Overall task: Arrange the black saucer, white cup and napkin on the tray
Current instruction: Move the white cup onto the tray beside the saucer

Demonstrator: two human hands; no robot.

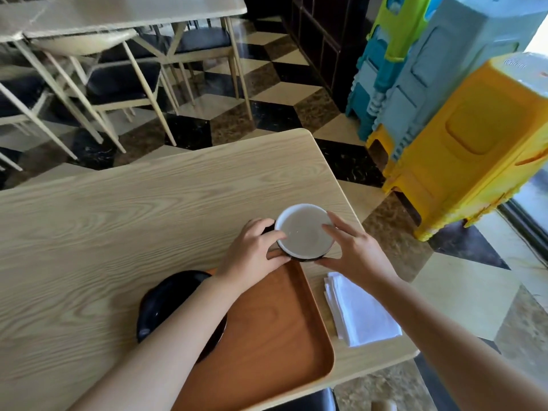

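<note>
Both hands are on the white cup (305, 231), which sits at the far edge of the wooden tray (272, 327), on or just above the desk (118, 218); contact cannot be told. Left hand (255, 253) closes round the cup's near-left side, thumb under the rim. Right hand (353, 253) cups the right side, fingers (333, 229) resting over the rim. The cup's outside looks dark, the inside white; it appears empty.

Black saucer (166, 301) lies under the left forearm, overlapping the tray's left edge. Folded white napkin (360, 312) lies on the desk below the right wrist, just beside the tray, not on it.

Judgement: step in hand is carrying the cup to the tray. To do it well, keep it level, lift clear of the tray lip, bring it back towards the body and lower it centred on the saucer. Saucer looks only partly on the tray; seat it fully first.
</note>
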